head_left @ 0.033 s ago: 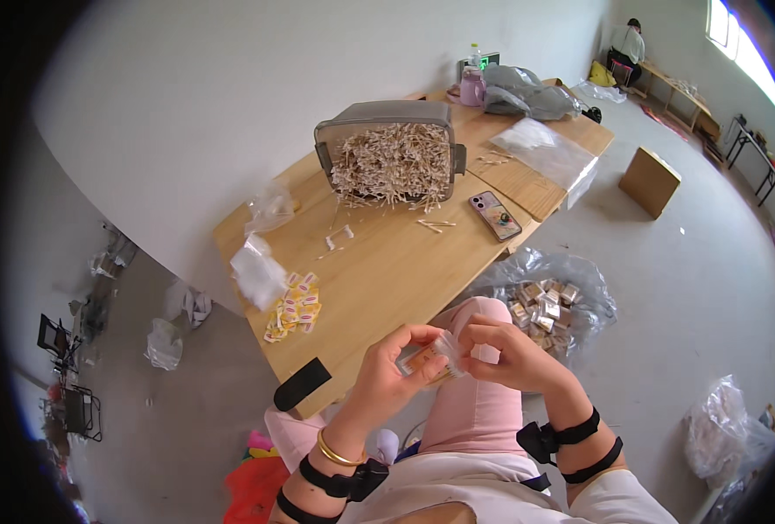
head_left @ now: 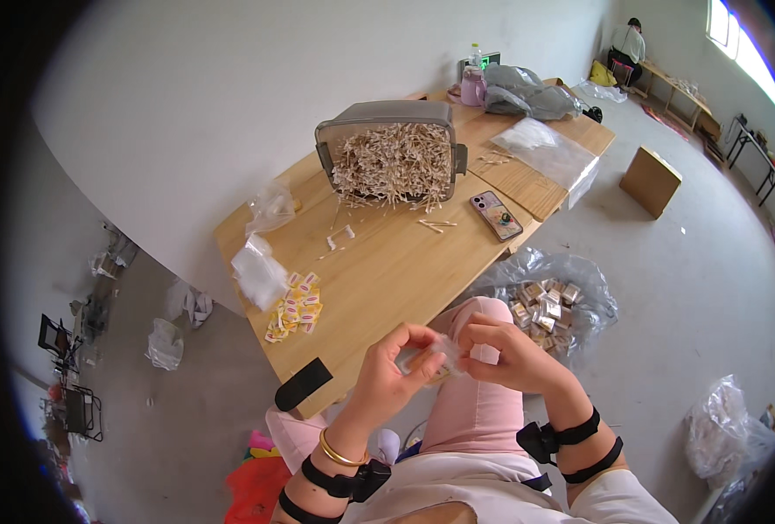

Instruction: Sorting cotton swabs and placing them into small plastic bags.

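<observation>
A small clear packet (head_left: 448,355) sits just below the frame's centre — the left hand (head_left: 394,365) gripping it, the right hand (head_left: 508,354) pinching its right edge. Right of them lies a plastic bag (head_left: 595,297) of small packs (head_left: 542,313); left, yellow cards (head_left: 296,307) on the table (head_left: 379,279); upper centre, a tub (head_left: 387,112) of cotton swabs (head_left: 394,164).

Worn are a wht top (head_left: 492,487), pale-pink trousers (head_left: 477,403), a gold bangle (head_left: 339,459) on the L wrist (head_left: 346,435) & blk straps (head_left: 577,428) w/ boxy blk modules (head_left: 371,480) on both forearms (head_left: 581,447).
</observation>
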The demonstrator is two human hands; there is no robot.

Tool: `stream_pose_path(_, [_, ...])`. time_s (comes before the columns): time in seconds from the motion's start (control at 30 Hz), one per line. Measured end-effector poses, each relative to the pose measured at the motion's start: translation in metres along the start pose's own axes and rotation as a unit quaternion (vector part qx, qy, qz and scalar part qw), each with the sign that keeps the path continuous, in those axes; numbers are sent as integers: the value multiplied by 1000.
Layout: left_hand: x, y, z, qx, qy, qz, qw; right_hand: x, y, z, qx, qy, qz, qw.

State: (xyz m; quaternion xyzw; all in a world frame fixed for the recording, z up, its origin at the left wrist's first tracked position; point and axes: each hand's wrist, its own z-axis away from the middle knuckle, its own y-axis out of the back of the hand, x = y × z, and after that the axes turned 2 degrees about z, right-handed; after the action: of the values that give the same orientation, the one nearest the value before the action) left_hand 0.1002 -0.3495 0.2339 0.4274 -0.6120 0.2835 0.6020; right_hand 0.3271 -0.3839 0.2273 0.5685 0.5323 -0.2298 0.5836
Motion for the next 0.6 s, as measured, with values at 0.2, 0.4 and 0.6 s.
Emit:
stream_pose_path(0.2, [-11,7,7,4,-14,13,1000,4,-13,-5,60,28,-32,997])
stream_pose_path(0.4, [-4,1,10,50,-60,-48,996,5,-33,-2,116,13,-35,992])
stream_pose_path(0.6, [-15,10,20,71,-53,-105,991,25,-36,13,168,-3,-36,985])
